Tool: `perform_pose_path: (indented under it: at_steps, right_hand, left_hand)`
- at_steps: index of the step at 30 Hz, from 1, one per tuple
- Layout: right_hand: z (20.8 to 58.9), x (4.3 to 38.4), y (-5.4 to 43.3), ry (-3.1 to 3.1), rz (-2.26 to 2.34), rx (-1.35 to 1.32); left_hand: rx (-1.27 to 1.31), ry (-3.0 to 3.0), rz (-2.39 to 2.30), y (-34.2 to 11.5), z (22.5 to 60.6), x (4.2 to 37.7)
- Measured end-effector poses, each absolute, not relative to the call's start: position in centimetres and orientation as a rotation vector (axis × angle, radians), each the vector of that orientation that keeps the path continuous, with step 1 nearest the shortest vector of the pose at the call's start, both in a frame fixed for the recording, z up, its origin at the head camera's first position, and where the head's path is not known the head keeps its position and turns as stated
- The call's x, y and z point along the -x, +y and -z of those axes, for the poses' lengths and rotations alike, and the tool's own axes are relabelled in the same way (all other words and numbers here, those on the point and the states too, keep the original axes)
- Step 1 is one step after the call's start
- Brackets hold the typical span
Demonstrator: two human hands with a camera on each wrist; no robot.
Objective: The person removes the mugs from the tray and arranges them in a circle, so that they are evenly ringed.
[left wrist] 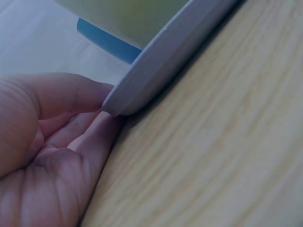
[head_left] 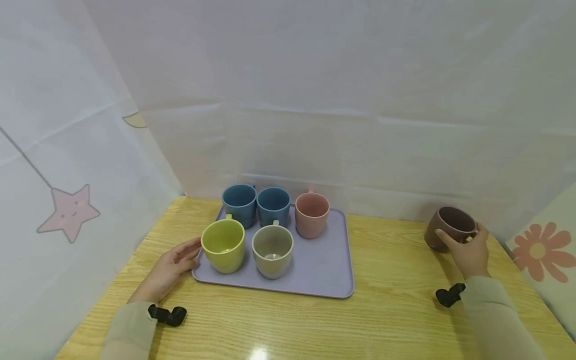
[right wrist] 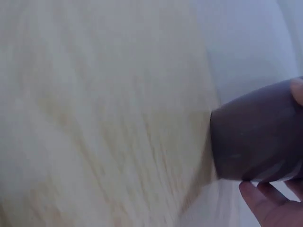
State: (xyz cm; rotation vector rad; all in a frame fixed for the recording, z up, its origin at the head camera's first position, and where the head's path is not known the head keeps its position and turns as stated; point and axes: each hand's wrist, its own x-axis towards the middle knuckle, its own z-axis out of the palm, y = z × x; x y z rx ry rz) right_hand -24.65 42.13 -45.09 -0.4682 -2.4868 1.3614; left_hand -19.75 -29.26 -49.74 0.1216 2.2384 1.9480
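At the far right of the head view, my right hand (head_left: pixel 471 252) grips a dark brown mug (head_left: pixel 435 232), thumb on its near side and the other fingers by the handle. The mug leans slightly; whether its base touches the table I cannot tell. In the right wrist view, fingertips (right wrist: pixel 255 198) press the brown mug (right wrist: pixel 255 135). My left hand (head_left: pixel 166 270) pinches the left rim of a lilac tray (head_left: pixel 324 270); the left wrist view shows its thumb and fingers at the tray rim (left wrist: pixel 142 80). Closest to that hand stands a yellow-green mug (head_left: pixel 227 257).
The tray also bears a grey-beige mug (head_left: pixel 273 260), a pink mug (head_left: pixel 311 225) and two blue mugs, one at back left (head_left: pixel 240 207) and one beside it (head_left: pixel 272 207). Wooden tabletop (head_left: pixel 391 280) lies between tray and brown mug. A white cloth (head_left: pixel 315 100) hangs behind.
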Motion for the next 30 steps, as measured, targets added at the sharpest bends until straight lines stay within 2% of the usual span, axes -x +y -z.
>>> perform_pose_path:
  at_steps: [8, 14, 21, 30]
  right_hand:
    - [44.2, 24.5, 41.0, -2.269, -1.545, 0.615]
    - [43.2, 23.8, 39.4, -2.118, -1.416, 0.640]
    - [42.9, 23.3, 35.2, -1.915, -1.385, 0.478]
    - [42.7, 22.3, 29.2, -1.937, -1.417, 0.315]
  left_hand:
    - [-0.108, 2.226, -1.935, -29.2, 49.4, 19.9]
    - [-0.122, 2.235, -1.932, -29.2, 49.6, 19.9]
    - [-0.140, 2.227, -1.952, -29.4, 49.7, 19.8]
    - [-0.132, 2.226, -1.936, -29.3, 49.5, 19.8]
